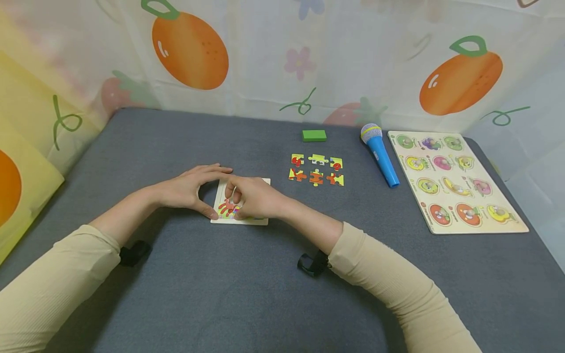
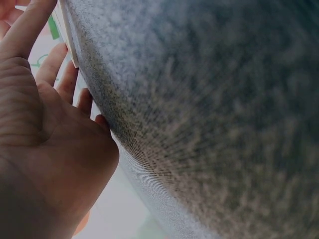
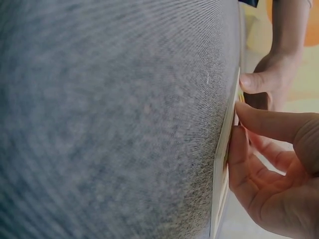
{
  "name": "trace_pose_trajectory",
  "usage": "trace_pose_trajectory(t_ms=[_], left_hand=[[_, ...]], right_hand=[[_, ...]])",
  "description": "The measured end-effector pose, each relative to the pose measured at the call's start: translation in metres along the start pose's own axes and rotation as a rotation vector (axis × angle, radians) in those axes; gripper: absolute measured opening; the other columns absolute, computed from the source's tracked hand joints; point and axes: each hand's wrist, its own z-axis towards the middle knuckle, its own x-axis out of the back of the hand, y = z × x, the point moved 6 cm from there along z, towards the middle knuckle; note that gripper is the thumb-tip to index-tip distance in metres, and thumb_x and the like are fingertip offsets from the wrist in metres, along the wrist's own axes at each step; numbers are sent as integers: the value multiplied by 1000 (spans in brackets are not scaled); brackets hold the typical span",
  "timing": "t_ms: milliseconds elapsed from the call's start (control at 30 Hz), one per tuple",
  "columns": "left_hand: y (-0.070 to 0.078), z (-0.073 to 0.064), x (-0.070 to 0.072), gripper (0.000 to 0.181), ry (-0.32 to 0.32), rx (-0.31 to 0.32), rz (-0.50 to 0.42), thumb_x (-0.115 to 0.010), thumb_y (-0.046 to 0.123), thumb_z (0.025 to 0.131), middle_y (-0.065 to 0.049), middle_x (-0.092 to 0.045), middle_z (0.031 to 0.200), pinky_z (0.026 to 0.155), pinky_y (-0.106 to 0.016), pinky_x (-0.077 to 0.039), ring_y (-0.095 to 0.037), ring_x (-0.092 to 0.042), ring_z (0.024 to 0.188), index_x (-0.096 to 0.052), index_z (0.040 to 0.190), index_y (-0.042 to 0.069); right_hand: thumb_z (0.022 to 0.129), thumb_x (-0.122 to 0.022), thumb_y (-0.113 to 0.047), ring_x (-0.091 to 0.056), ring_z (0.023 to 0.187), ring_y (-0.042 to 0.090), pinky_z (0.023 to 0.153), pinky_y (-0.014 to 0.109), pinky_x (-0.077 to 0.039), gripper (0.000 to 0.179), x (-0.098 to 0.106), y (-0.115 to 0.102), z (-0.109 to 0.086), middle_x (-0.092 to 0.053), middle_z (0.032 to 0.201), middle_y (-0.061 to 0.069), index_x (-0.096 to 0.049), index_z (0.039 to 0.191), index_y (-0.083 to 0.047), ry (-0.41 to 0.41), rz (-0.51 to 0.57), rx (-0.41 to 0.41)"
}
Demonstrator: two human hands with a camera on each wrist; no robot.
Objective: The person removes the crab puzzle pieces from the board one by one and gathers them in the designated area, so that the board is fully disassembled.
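A small white-rimmed puzzle board (image 1: 215, 220) lies on the table under both hands, with a red and yellow picture (image 1: 226, 210) partly showing. My left hand (image 1: 190, 191) spans its left side. The thumb touches the near left corner, and the other fingers reach out fairly straight past the far left side. Over the board is my right hand (image 1: 256, 197), fingers curled, thumb tip down on the picture near the front rim. In the right wrist view, its thumb and a finger (image 3: 239, 164) meet the board's edge area. Whether a piece is between them is hidden.
Several loose yellow-and-red jigsaw pieces (image 1: 316, 177) lie in two rows right of the board. Behind them is a green block (image 1: 314, 136). Farther right are a blue toy microphone (image 1: 381, 157) and a large fruit board (image 1: 463, 169). A printed curtain (image 1: 265, 59) borders the back.
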Motion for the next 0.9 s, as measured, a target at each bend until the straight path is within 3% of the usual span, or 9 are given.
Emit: trace_pose_trajectory(t_ms=[300, 600, 900], left_hand=[[-1, 0, 0, 90, -13, 23, -6, -88, 46, 68, -5, -27, 164, 116, -71, -11, -38, -8, 155, -47, 145, 23], [-1, 1, 0, 93, -12, 29, -2, -88, 45, 68, -6, -26, 164, 116, -71, -11, -38, -9, 155, -46, 147, 21], [-1, 0, -1, 90, -17, 24, -11, -88, 43, 69, -5, -26, 165, 116, -72, -10, -38, -7, 155, -46, 146, 23]], right_hand=[[92, -65, -7, -60, 77, 9, 62, 14, -42, 13, 1, 0, 1, -71, 95, 5, -63, 104, -8, 45, 70, -26], [92, -58, -1, -56, 68, 8, 57, 15, -40, 16, 2, 1, 0, -71, 92, 7, -63, 105, -8, 62, 103, -45], [93, -64, -6, -55, 63, 7, 54, 15, -42, 16, 1, 3, 0, -69, 87, 6, -63, 108, -7, 52, 164, -69]])
